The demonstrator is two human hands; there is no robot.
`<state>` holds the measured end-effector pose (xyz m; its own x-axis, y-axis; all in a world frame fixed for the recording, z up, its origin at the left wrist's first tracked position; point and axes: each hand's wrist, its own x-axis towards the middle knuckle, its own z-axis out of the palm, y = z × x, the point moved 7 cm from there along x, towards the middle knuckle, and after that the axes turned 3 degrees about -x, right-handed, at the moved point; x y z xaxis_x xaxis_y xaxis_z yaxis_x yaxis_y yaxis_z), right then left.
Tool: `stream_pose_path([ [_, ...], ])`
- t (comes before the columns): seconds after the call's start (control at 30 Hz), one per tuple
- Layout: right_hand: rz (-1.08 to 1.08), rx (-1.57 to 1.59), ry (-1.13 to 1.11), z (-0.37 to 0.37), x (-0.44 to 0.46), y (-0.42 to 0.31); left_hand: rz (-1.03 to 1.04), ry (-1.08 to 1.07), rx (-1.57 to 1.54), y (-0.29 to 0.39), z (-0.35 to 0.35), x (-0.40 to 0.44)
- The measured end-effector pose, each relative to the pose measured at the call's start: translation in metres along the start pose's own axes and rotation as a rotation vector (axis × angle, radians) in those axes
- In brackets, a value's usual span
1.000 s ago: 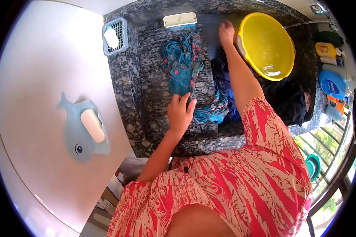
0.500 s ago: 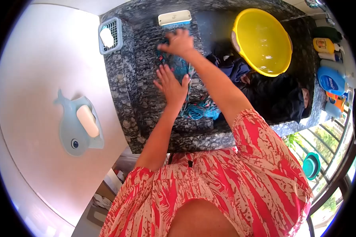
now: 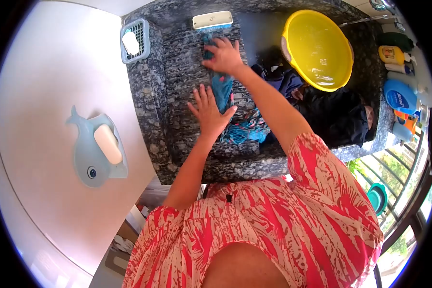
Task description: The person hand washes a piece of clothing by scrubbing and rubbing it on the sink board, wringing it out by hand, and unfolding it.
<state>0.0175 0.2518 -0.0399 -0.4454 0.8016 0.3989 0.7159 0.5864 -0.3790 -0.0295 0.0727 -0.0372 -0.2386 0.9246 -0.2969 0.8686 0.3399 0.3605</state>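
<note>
A wet blue garment with a coloured pattern (image 3: 247,130) lies stretched along the ribbed stone washboard (image 3: 185,62), bunched at its near end. My left hand (image 3: 211,114) rests flat with fingers spread, on the board and against the cloth's left edge. Farther up, my right hand (image 3: 224,56) lies across the upper part of the cloth, its fingers apart and partly covering it. Just beyond that hand, a white-backed scrub brush with blue bristles (image 3: 212,19) sits at the board's top.
A yellow basin (image 3: 319,50) holding water stands in the sink at right, near dark wet clothes (image 3: 333,115). Several bottles (image 3: 399,96) line the right ledge. A soap basket (image 3: 135,41) sits at upper left; a whale-shaped dish (image 3: 89,153) holds a soap bar (image 3: 108,144).
My left hand has slid toward me and its fingers have spread wider. My right hand has shifted slightly right and down, and the cloth between them now lies straighter.
</note>
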Motion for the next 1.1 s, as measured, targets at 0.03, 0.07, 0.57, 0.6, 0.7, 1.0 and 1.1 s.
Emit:
stream_pose_path([
  [0.03, 0.114, 0.105, -0.1, -0.006, -0.015, -0.002, 0.008, 0.027, -0.008, 0.002, -0.002, 0.001],
  [0.07, 0.229, 0.209, -0.198, -0.01, -0.03, -0.003, 0.017, 0.055, -0.017, 0.004, -0.003, 0.003],
  [0.57, 0.137, 0.41, -0.191, -0.022, -0.037, -0.029, 0.086, 0.121, 0.023, 0.012, -0.005, 0.01],
  [0.6, 0.038, 0.503, -0.139, -0.043, -0.056, -0.043, 0.134, 0.153, 0.036, 0.012, -0.004, 0.009],
  [0.7, -0.105, 0.286, -0.271, -0.044, -0.063, -0.052, 0.157, 0.162, 0.176, 0.007, 0.005, 0.01],
  [1.0, 0.165, 0.395, -0.318, -0.029, -0.051, -0.034, 0.115, 0.104, 0.063, 0.014, -0.004, 0.009],
  [1.1, -0.21, 0.401, -0.208, -0.075, -0.088, -0.066, 0.164, 0.164, 0.03, 0.011, -0.005, 0.009],
])
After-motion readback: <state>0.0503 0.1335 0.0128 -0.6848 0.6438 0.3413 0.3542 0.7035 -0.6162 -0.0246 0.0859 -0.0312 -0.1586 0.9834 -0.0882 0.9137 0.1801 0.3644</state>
